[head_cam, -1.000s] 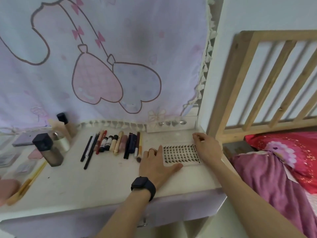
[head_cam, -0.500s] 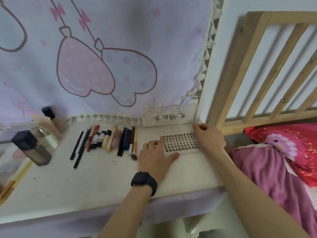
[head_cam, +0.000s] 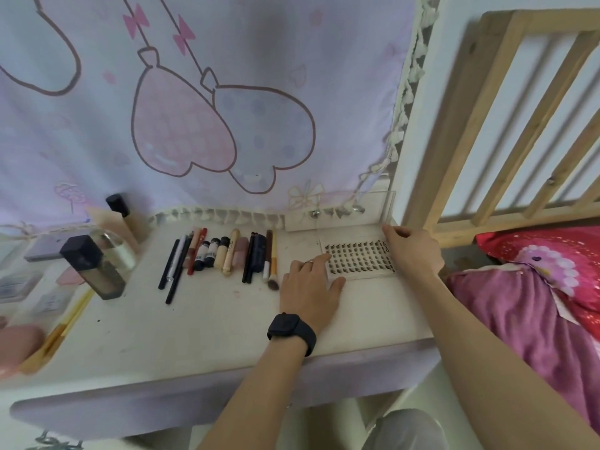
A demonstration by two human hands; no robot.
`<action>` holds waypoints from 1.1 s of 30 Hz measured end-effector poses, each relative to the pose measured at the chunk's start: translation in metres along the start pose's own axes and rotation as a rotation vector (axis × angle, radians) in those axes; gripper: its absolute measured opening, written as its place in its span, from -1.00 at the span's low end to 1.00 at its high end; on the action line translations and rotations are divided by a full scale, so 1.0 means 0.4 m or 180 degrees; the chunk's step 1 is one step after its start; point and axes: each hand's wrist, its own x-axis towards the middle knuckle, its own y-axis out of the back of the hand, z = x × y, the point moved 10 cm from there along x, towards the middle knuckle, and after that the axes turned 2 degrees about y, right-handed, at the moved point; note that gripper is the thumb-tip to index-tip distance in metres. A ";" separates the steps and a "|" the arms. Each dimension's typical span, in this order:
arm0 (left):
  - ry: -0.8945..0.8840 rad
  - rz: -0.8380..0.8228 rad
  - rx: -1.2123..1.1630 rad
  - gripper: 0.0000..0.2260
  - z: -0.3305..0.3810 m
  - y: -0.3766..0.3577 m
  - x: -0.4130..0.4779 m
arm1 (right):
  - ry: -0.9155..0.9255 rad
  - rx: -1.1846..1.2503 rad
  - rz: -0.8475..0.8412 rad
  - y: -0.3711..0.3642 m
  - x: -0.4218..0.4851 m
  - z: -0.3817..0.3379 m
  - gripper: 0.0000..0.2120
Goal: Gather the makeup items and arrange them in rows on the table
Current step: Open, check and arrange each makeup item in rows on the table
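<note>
A clear eyelash tray (head_cam: 357,258) with rows of black lashes lies flat on the white table (head_cam: 194,326), at the back right. My left hand (head_cam: 308,287) rests on the tray's left edge with fingers spread and the thumb along its near edge. My right hand (head_cam: 414,251) holds the right edge, fingers curled at the far corner. Left of the tray, a row of pencils, brushes and lipstick tubes (head_cam: 224,254) lies side by side.
A dark-capped square bottle (head_cam: 94,267), a round glass bottle (head_cam: 117,251) and a beige tube (head_cam: 125,216) stand at the back left. Palettes (head_cam: 19,287) and a pink sponge (head_cam: 16,345) lie at the left edge. A wooden bed rail (head_cam: 461,125) and pink bedding (head_cam: 519,303) border the right side.
Both hands have slid the eyelash tray a little farther toward the back of the table. The row of pencils has stayed where it was.
</note>
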 end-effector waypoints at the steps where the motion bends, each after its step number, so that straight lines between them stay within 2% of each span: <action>1: -0.0021 0.0000 -0.0019 -0.52 -0.001 -0.002 -0.002 | 0.0001 -0.0013 0.0013 0.002 -0.002 0.001 -0.66; 6: -0.0018 -0.0135 -0.0265 -0.49 -0.010 -0.010 -0.002 | 0.0028 0.0038 -0.0028 0.005 -0.017 -0.010 -0.67; 9: -0.0118 -0.0178 -0.0261 -0.52 0.001 0.000 -0.018 | 0.0162 0.0206 -0.0180 0.014 -0.044 -0.017 -0.61; 12: -0.0413 -0.0164 -0.0270 -0.54 0.010 0.034 -0.057 | 0.0424 0.0423 -0.0206 0.045 -0.114 -0.037 -0.54; 16: -0.0866 0.0172 0.0014 -0.62 -0.032 0.135 -0.132 | 0.0911 0.0418 -0.0072 0.055 -0.297 -0.088 -0.64; 20: -0.0427 0.0519 0.0182 -0.67 -0.186 0.243 -0.169 | 0.1233 0.0189 0.0046 0.016 -0.472 -0.161 -0.72; 22: -0.0141 0.0453 0.0325 -0.65 -0.269 0.267 -0.179 | 0.1267 0.0423 -0.0350 -0.042 -0.523 -0.191 -0.71; 25: -0.0072 0.0260 0.0686 -0.59 -0.348 0.272 -0.201 | 0.1377 0.0327 -0.0888 -0.128 -0.563 -0.245 -0.62; 29: 0.0028 0.0046 0.0624 -0.53 -0.389 0.248 -0.219 | 0.1410 -0.0395 -0.1179 -0.210 -0.550 -0.298 -0.43; 33: 0.0090 0.0132 0.0621 -0.53 -0.384 0.245 -0.221 | 0.1501 -0.1021 -0.1051 -0.235 -0.526 -0.321 -0.50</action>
